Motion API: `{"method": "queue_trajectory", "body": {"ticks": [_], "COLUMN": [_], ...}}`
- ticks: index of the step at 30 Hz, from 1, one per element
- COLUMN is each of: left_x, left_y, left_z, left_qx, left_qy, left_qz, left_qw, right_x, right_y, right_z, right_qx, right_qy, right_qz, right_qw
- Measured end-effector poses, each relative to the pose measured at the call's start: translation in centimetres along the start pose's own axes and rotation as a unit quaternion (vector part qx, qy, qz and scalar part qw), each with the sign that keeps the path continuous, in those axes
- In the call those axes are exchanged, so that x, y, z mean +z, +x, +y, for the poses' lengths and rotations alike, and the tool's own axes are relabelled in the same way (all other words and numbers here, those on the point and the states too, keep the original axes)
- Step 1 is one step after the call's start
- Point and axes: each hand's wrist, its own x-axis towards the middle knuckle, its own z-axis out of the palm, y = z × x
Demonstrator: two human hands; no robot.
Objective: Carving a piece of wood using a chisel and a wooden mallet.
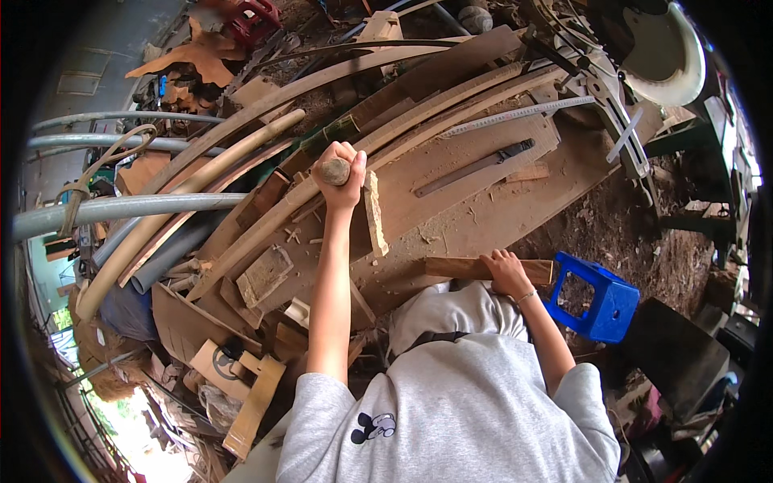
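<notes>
A round wooden handle [334, 171] sits inside the left grip [348, 189], its end facing up, with the fingers curled closely around it; its other end is hidden below the fist. Just beside that grip, toward the lower right, is a pale, ragged-edged strip [375, 217]. The right grip [509, 274] lies over a brown wooden block [455, 268] near the person's lap, fingers draped across it; whether it clasps the block I cannot tell. Between the grips and beyond, the broad brown counter [515, 217] carries scattered shavings, and right of the left grip a grey blade with a black handle [475, 169]. A blue plastic stool [616, 310] stands just right of the right grip. Left of the left grip lie an open-ended grey pipe [173, 262], dark inside, and, farther out, a bulging blue-grey bundle [129, 312], its contents hidden.
</notes>
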Motion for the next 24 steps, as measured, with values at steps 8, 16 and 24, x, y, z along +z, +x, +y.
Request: {"method": "queue_trajectory", "body": {"ticks": [8, 16, 24], "left_x": [0.11, 0.39, 0.28], "left_y": [0.09, 0.26, 0.31], "left_z": [0.10, 0.45, 0.31], "left_qx": [-0.002, -0.023, -0.028], "left_qy": [0.013, -0.024, -0.028], "left_qz": [0.001, 0.032, 0.034], "left_qw": [1.000, 0.999, 0.999], "right_x": [0.09, 0.09, -0.01], "right_y": [0.19, 0.18, 0.23], "right_z": [0.09, 0.19, 0.16], "right_qx": [-0.001, -0.003, 0.000], "right_qy": [-0.004, -0.002, -0.003], "right_qz": [0.000, 0.006, 0.004], "right_qw": [1.000, 1.000, 1.000]}}
